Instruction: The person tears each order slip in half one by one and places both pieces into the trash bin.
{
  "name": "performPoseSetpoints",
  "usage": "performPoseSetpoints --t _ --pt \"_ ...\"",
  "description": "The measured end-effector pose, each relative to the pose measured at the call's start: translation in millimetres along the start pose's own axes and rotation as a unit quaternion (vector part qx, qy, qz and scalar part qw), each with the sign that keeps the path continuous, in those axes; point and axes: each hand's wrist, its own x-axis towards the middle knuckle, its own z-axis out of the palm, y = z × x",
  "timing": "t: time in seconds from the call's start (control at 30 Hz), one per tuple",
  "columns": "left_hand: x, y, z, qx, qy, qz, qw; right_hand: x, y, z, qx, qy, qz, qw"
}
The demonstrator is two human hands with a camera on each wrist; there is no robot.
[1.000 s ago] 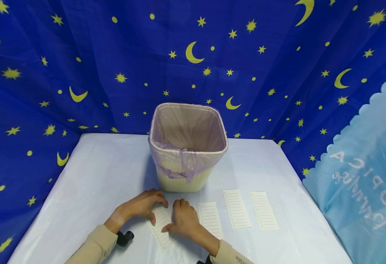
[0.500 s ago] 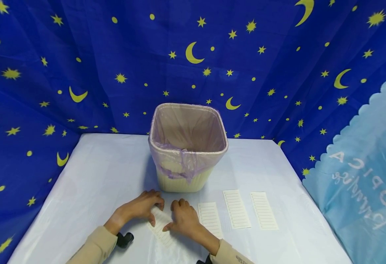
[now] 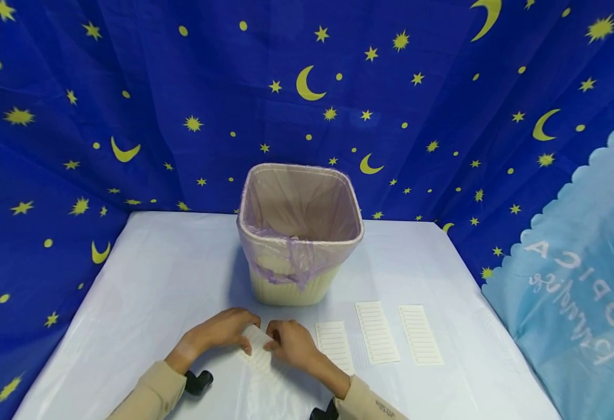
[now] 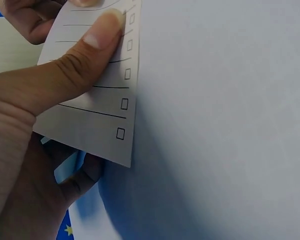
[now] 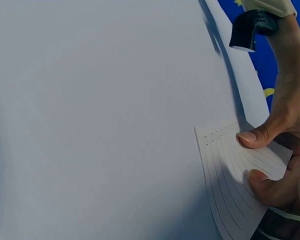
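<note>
A white lined paper slip [image 3: 258,345] with small checkboxes along its side is held at its far end between my two hands. On its left, my left hand [image 3: 225,331] pinches it, the thumb lying over the printed face in the left wrist view. From the right, my right hand [image 3: 294,345] pinches the same slip, its thumb on the lined face and its fingers behind. The slip [image 5: 230,175] bends in a curve in the right wrist view. Its far edge is partly hidden by the fingers.
A cream wastebasket [image 3: 286,286] with a purple liner stands just behind my hands. Three similar slips lie to the right: a near one [image 3: 333,344], a middle one [image 3: 377,332] and a far one [image 3: 420,335]. A blue starry curtain [image 3: 207,87] hangs behind the white table [image 3: 181,256].
The slip lay flatter before; its far end is now raised and bent. My right hand's fingers have curled in, and both hands have drawn slightly closer together.
</note>
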Motion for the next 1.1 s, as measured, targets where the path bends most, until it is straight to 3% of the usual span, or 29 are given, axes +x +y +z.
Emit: performPoseSetpoints --t 0.23,0.5,0.57,0.77,0.93,1.1 --pt "-2.6 1.4 2.2 0.015 0.019 0.000 0.9997 -0.8 -1.4 -3.9 -0.003 0.014 -0.002 0.9999" --pt "-1.5 0.5 1.0 0.013 0.029 -0.021 0.9993 3.8 -0.1 -12.3 -0.028 0.034 -0.019 0.9988" --pt "-3.5 1.5 3.5 -0.002 0.026 -0.022 0.9994 1.5 -1.7 -11.1 -0.029 0.038 -0.025 0.9986" --pt "-16.3 7.6 14.7 -0.079 -0.012 -0.034 0.9962 -11.1 -6.9 -3.1 -0.009 -0.002 -0.022 0.9997" --pt "-7.4 8.8 8.4 -0.093 0.006 -0.021 0.9954 -4.5 -3.8 -13.2 -0.037 0.018 -0.032 0.9986" --pt "2.3 8.7 -1.7 -0.081 0.022 -0.024 0.9962 4.8 1.5 -27.2 -0.059 0.038 -0.072 0.9950"
